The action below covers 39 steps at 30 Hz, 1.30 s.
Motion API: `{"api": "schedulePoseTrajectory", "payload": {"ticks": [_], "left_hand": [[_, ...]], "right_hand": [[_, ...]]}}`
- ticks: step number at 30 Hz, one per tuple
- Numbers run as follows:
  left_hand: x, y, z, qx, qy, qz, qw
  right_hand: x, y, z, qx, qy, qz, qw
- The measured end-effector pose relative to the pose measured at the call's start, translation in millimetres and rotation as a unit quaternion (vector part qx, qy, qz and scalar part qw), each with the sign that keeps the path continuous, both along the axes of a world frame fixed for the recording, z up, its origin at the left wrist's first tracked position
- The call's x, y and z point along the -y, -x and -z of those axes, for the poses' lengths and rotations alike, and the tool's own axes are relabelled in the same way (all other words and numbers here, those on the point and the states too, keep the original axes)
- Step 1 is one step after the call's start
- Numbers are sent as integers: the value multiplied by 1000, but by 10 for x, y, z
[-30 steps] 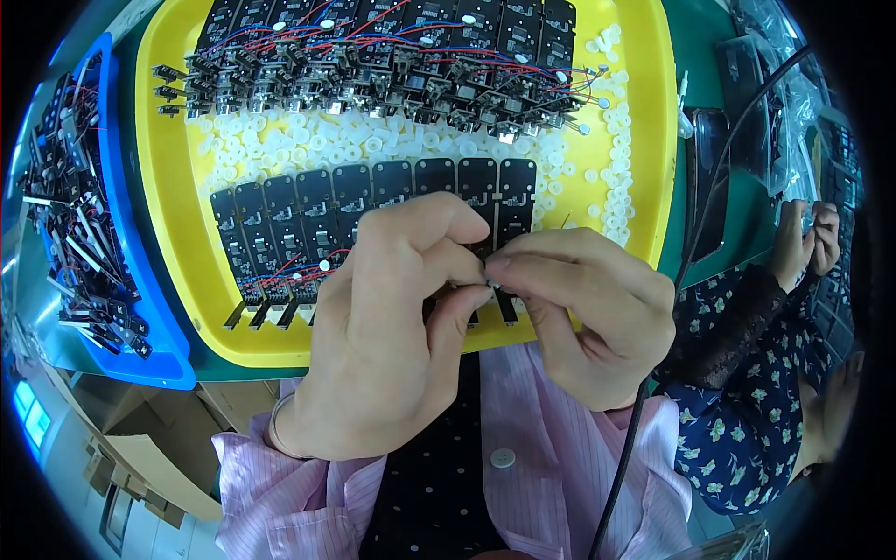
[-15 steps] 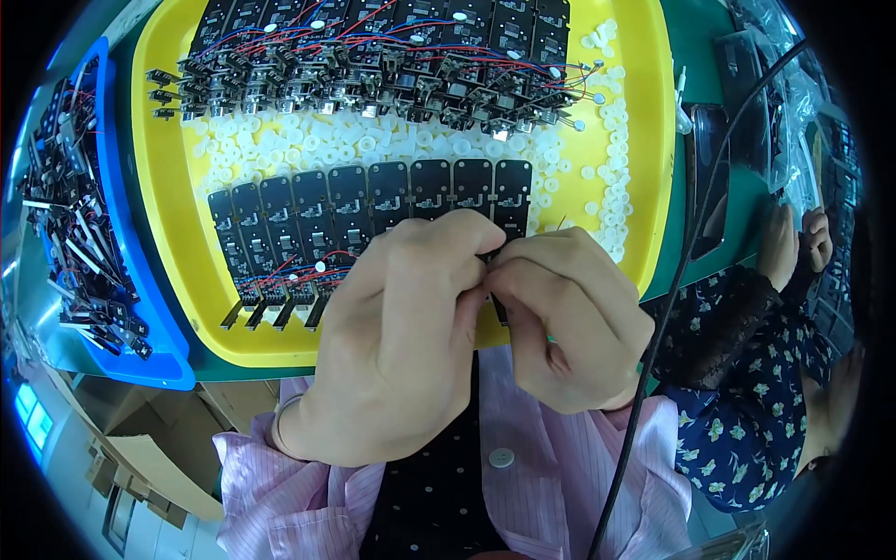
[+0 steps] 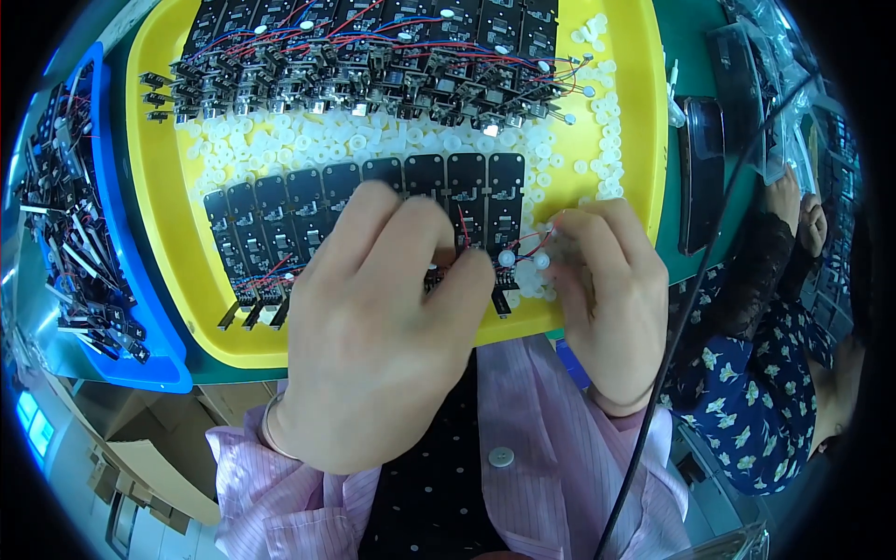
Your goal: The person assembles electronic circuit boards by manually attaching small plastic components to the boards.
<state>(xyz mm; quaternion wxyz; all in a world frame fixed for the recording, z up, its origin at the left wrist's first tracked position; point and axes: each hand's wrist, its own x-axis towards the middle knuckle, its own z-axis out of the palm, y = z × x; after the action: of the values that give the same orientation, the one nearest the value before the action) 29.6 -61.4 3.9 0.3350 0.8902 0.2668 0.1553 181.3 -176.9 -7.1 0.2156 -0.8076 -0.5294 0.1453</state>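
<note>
A row of joined black circuit boards (image 3: pixel 504 187) lies in the yellow tray, with red and blue wires and small metal parts along its near edge. My left hand (image 3: pixel 373 327) is over the middle of this row, fingers curled down, thumb and index fingertip apart; the parts beneath are hidden. At the row's right end, my right hand (image 3: pixel 616 299) has closed fingers at the thin red wires (image 3: pixel 534 245); their tips partly hide the wire ends. Two small white discs (image 3: pixel 525 259) sit by these wires between the hands.
The yellow tray (image 3: pixel 161 271) also holds a second board row (image 3: pixel 373 79) and many white plastic rings (image 3: pixel 308 140). A blue bin (image 3: pixel 159 336) of assemblies stands left. To the right are a black phone (image 3: pixel 702 177), a hanging black cable (image 3: pixel 686 280) and another person's hands (image 3: pixel 798 210).
My hands have come apart from their meeting point over the boards. The right moved right to the wires; the left shifted slightly left, uncovering the last boards, wires and discs.
</note>
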Motion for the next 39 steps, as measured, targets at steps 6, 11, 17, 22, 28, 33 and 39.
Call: {"api": "schedulePoseTrajectory", "payload": {"ticks": [6, 11, 17, 22, 28, 33, 39], "left_hand": [[-81, -85, -17, -72, -16, 58, 996], [-65, 32, 69, 15, 33, -13, 999], [-30, 57, 168, 86, 11, -31, 996], [-70, 19, 227, 116, 12, -27, 993], [-75, -7, 105, 67, 90, -85, 990], [-40, -4, 139, 89, 154, -129, 975], [-40, 2, 124, 76, 152, -149, 974]], "right_hand": [[-2, -164, 57, -128, 23, -38, 991], [28, -207, 59, -95, -52, 5, 994], [-73, -168, -3, -144, -198, 17, 969], [-239, 12, -6, -356, -158, 23, 921], [-429, -1, 97, -250, -167, -84, 950], [-478, 65, 68, -252, -158, -70, 952], [-457, 47, 109, -193, -171, -103, 961]]}}
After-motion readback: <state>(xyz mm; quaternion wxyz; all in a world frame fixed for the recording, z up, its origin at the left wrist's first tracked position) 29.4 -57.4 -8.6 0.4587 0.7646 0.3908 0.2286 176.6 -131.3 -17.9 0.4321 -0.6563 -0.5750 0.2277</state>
